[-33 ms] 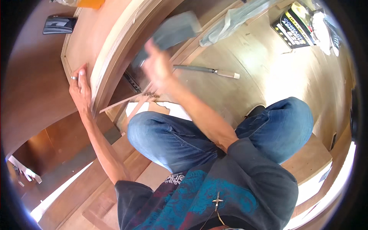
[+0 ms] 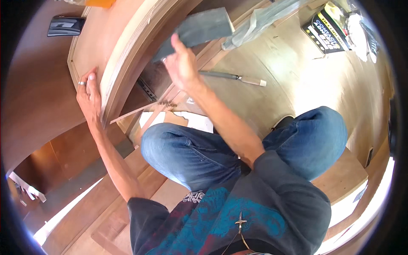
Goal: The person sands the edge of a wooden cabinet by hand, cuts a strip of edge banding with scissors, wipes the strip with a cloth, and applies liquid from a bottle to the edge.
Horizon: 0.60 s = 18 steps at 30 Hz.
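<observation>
My right hand [image 2: 182, 70] is closed on a dark grey rectangular sheet that looks like sandpaper [image 2: 206, 27]. Its thumb points up along the sheet, which is held beside a curved, layered wooden edge [image 2: 123, 55]. My left hand [image 2: 89, 100] rests with its fingers against the pale wooden panel [image 2: 95, 46], just left of that edge. A ring sits on one finger. Below my right hand, thin wooden strips [image 2: 134, 114] cross near a small heap of brown shavings or debris [image 2: 167, 103].
A long tool with a dark blade and pale handle [image 2: 250, 80] lies on the wooden floor. Clear plastic wrap [image 2: 259, 27] lies along a timber rail. A black and yellow can [image 2: 325, 32] stands far right. A dark phone-like object [image 2: 66, 26] is far left. My bent knees flank the work.
My right hand has moved slightly up and right with the dark grey sheet, which shows more sharply. My left hand stays in place.
</observation>
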Tool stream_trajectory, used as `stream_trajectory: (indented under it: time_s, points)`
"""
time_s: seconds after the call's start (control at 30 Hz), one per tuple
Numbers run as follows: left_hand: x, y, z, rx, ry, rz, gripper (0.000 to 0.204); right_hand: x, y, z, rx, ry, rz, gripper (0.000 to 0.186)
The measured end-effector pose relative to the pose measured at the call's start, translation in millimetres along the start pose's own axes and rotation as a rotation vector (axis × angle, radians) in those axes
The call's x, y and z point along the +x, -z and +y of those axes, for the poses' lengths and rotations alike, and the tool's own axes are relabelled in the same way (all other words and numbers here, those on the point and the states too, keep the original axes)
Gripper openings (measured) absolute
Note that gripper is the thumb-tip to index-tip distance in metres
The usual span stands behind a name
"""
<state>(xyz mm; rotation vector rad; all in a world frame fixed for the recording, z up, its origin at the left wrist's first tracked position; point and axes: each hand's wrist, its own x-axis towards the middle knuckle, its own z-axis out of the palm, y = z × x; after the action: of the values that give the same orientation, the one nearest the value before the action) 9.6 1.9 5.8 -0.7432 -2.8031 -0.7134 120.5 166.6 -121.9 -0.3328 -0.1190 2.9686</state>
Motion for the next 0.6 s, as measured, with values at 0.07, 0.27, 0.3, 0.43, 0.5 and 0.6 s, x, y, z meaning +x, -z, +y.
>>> stream_trajectory:
  time_s: [0.07,0.27,0.3,0.43,0.5,0.6]
  points:
    - [8.5,-2.5,11.0,0.019,-0.028,-0.015,0.036,21.1,26.0,46.2,-0.21,0.068,0.108,0.062]
    - [3.1,-3.0,-2.6,0.018,-0.033,-0.018,0.035,19.6,21.9,24.4,-0.103,0.006,0.015,0.063]
    - [5.4,-6.7,2.3,0.026,-0.019,-0.007,0.035,17.9,19.6,-2.8,-0.107,0.036,0.003,0.059]
    - [13.9,-8.7,9.2,0.049,-0.068,-0.022,0.035,24.8,32.7,33.2,-0.287,0.111,0.083,0.059]
    - [18.8,-10.8,12.4,0.021,-0.067,-0.036,0.035,12.3,18.7,67.1,-0.294,0.085,0.004,0.075]
    - [5.5,-6.6,0.3,-0.003,-0.021,-0.025,0.035,15.1,21.1,-18.7,-0.408,0.186,0.281,0.057]
